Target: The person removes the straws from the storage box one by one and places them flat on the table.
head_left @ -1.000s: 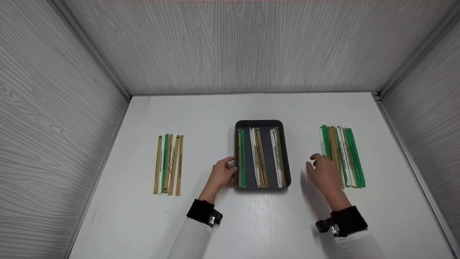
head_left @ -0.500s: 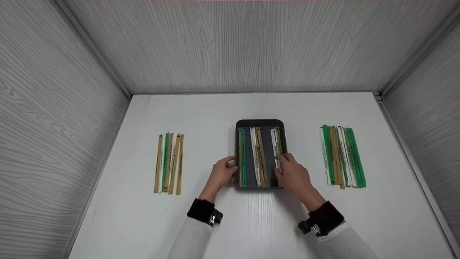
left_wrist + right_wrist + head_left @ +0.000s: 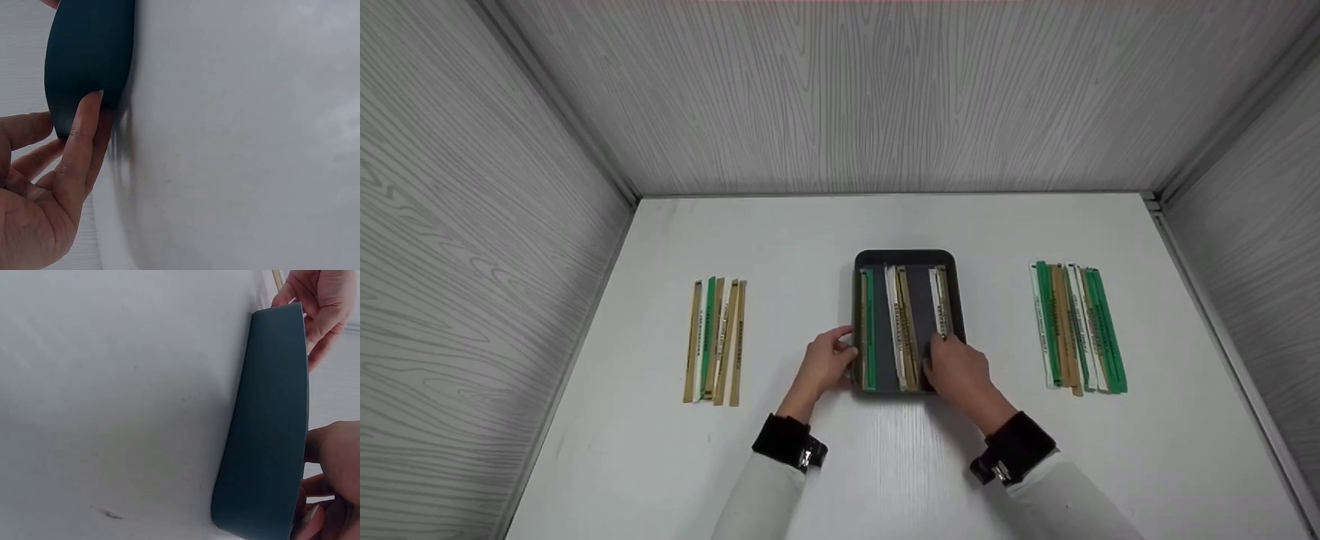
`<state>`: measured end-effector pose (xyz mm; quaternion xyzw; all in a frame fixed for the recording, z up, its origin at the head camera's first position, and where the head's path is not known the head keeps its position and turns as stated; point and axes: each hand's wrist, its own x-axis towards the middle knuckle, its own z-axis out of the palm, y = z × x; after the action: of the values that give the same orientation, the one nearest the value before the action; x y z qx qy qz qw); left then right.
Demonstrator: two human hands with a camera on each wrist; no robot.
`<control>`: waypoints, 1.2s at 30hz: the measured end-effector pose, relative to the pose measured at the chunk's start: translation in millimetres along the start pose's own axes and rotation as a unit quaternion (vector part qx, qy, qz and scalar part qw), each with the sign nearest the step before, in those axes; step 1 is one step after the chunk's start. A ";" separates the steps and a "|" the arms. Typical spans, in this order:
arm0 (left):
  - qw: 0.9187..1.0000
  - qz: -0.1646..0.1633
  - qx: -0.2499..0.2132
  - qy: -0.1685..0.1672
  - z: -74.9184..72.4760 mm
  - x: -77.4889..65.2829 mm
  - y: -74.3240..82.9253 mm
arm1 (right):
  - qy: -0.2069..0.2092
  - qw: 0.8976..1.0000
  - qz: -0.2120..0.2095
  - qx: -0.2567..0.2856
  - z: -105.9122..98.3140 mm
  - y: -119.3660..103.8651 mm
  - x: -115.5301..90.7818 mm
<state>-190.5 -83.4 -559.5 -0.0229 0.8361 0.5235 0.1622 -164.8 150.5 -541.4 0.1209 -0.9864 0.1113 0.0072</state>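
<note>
A dark tray (image 3: 906,257) stands mid-table, holding long, thin, printed paper packets in green, white and brown, set in three groups. My left hand (image 3: 828,361) pinches the tray's left wall near the front corner, thumb at the rim and fingers against the outside, as the left wrist view shows. Inside the tray's right part, my right hand (image 3: 958,367) has its bent fingers over the lower ends of a white packet (image 3: 936,300) and a brown one. The right wrist view shows those fingers (image 3: 318,520) behind the tray's wall (image 3: 270,416); whether they grip a packet is hidden.
A row of brown, white and green packets (image 3: 707,341) lies on the table left of the tray. To the right is another pile of packets (image 3: 1065,322), partly overlapping. Grey wood-grain panels (image 3: 885,97) enclose the white table (image 3: 780,232) at the back and sides.
My right hand has moved left from beside the right-hand pile into the tray's right part, its fingers now lower over the packets. The left hand has stayed at the tray's left wall.
</note>
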 end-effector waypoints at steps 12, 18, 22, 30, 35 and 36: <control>1.000 0.005 0.000 0.000 0.8 0.4 -0.5 | -0.032 0.999 0.022 -0.001 3.4 2.6 5.2; 1.000 0.000 -0.001 0.001 0.9 0.5 -0.2 | -0.049 0.998 0.029 0.015 5.3 2.8 5.3; 1.000 0.000 0.003 0.000 0.9 0.9 0.1 | -0.047 0.998 0.031 0.018 7.1 1.8 5.2; 1.000 0.000 0.008 0.003 1.3 0.9 0.5 | -0.026 0.997 0.057 0.046 7.3 4.8 6.8; 1.000 0.004 0.011 0.004 0.7 0.8 1.1 | -0.017 0.996 0.065 0.065 4.4 7.7 6.7; 1.000 0.005 0.012 0.005 0.6 0.7 1.2 | -0.018 0.995 0.067 0.069 3.8 8.2 6.8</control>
<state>-191.3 -82.3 -558.9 -0.0191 0.8434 0.5138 0.1560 -173.3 155.8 -546.6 0.0566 -0.9822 0.1774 -0.0262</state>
